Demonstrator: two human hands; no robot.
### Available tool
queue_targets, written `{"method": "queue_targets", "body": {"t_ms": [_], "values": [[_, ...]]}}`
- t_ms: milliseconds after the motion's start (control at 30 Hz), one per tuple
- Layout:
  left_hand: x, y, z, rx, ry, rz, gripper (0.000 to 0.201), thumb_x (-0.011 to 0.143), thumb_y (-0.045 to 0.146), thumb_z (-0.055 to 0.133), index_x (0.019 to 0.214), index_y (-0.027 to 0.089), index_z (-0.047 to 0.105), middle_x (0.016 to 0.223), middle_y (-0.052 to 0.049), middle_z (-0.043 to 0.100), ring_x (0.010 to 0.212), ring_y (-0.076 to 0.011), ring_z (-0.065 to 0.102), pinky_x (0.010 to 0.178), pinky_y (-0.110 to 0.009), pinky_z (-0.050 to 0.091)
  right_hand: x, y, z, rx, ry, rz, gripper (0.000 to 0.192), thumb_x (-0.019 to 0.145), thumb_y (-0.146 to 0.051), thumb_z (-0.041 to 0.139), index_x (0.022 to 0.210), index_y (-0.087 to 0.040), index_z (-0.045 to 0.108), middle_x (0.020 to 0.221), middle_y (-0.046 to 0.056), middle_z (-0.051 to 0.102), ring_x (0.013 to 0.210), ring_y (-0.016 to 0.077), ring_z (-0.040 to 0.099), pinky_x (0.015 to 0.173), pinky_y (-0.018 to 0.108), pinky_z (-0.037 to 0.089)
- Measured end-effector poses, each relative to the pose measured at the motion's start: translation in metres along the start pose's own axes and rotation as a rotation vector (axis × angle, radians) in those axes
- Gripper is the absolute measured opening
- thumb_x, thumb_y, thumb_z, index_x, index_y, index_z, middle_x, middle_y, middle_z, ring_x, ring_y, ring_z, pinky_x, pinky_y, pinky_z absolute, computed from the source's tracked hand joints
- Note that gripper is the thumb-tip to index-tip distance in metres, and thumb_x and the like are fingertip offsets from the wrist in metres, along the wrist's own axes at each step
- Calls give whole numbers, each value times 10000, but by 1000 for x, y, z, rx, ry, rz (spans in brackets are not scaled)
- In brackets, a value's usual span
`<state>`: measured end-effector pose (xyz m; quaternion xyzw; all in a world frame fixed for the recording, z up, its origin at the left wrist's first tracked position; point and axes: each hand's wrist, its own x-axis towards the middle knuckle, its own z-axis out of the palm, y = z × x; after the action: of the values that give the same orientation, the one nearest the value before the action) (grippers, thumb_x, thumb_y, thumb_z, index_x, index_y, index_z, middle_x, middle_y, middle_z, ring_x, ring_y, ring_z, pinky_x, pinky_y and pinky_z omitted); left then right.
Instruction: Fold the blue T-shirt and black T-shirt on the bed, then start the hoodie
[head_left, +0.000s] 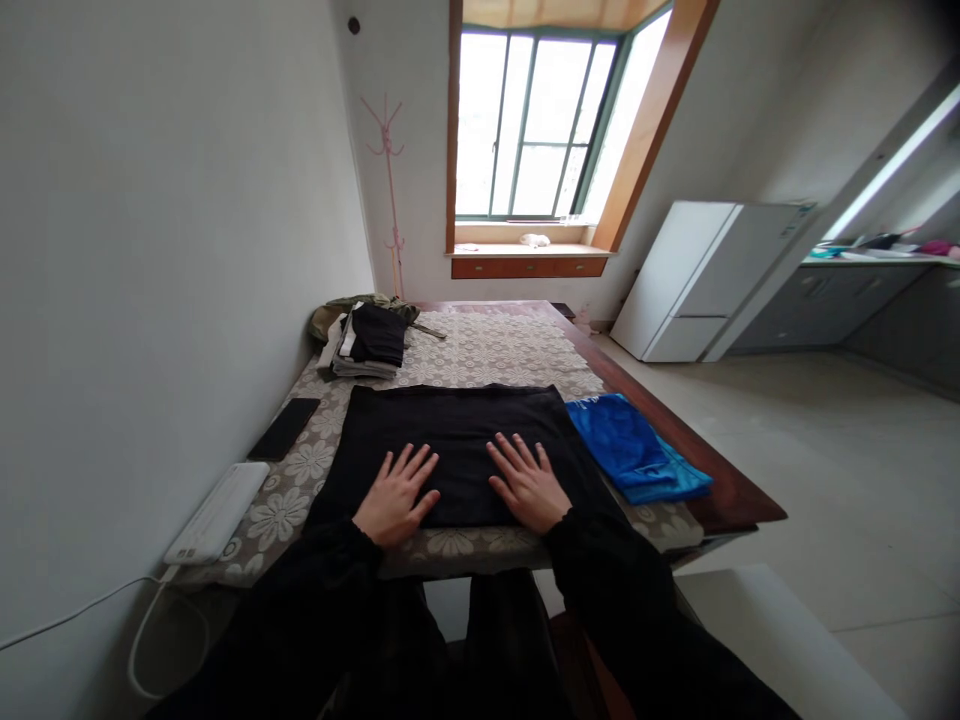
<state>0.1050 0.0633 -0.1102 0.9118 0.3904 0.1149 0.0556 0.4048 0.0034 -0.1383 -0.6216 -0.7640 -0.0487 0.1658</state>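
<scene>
Black cloth (461, 450) | on floral tablecloth (502, 348) | left hand (396, 499), right hand (531, 494) apart, splayed atop it

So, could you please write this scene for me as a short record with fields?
Left hand: palm down on black cloth
Right hand: palm down on the same cloth
Surface: patterned tablecloth
Right of cloth: folded blue fabric
Left of cloth: dark flat slab, white device
Farther back: clothes stack
Background: window, white fridge
</scene>
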Motion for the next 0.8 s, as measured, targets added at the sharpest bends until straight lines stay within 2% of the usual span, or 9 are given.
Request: {"method": "queue_targets", "body": {"t_ms": [100, 167, 233, 367, 500, 633, 800], "values": [[-5, 26, 6, -1, -14, 143, 657, 1036, 582, 386, 1644, 355, 282, 1708, -19, 315, 1583, -312, 260, 1276, -585, 207, -11, -40, 6, 40, -34, -138, 668, 1047, -468, 433, 1666, -353, 210, 1705, 24, 280, 1573, 347, 249, 1256, 627, 168], [-13, 27, 5, 24, 4, 148, 661, 1034, 585, 397, 1644, 363, 273, 1712, -12, 305, 1580, -306, 267, 1282, -567, 204, -20, -44, 3, 39, -53, -131, 663, 1045, -461, 452, 1661, -344, 237, 1699, 28, 289, 1570, 346, 260, 1262, 610, 164], [-26, 15, -1, 47, 19, 128, 694, 1019, 605, 427, 1647, 360, 264, 1710, -14, 309, 1578, -303, 275, 1286, -553, 208, -33, -29, -5, 33, -50, -80, 653, 1043, -471, 466, 1653, -341, 272, 1694, 34, 302, 1564, 346, 280, 1266, 608, 158], [-60, -21, -17, 59, 9, 72, 784, 977, 640, 502, 1653, 333, 251, 1702, -36, 319, 1574, -308, 287, 1276, -548, 261, -69, 25, -27, 27, -24, 27, 734, 1014, -568, 512, 1659, -335, 251, 1686, 49, 324, 1555, 329, 310, 1275, 596, 179], [-92, -48, -28, 16, 29, 42, 667, 1015, 513, 504, 1630, 322, 329, 1673, -45, 376, 1547, -263, 350, 1258, -498, 334, -103, 65, -44, 67, -27, 5, 756, 1003, -544, 558, 1659, -330, 248, 1672, 48, 368, 1552, 289, 324, 1286, 556, 235], [-109, -63, -35, -68, 57, 47, 546, 1024, 440, 496, 1555, 312, 479, 1587, -43, 515, 1475, -243, 470, 1225, -478, 398, -124, 94, -51, 188, 10, -27, 609, 1017, -438, 563, 1594, -315, 417, 1622, 58, 460, 1510, 274, 408, 1247, 514, 374], [-127, -79, -47, -103, 148, 29, 410, 1004, 429, 510, 1366, 335, 677, 1469, -24, 641, 1387, -250, 578, 1197, -470, 445, -139, 124, -56, 296, 129, -11, 429, 1018, -356, 554, 1442, -311, 607, 1475, 53, 628, 1347, 269, 608, 1137, 460, 533]]}}
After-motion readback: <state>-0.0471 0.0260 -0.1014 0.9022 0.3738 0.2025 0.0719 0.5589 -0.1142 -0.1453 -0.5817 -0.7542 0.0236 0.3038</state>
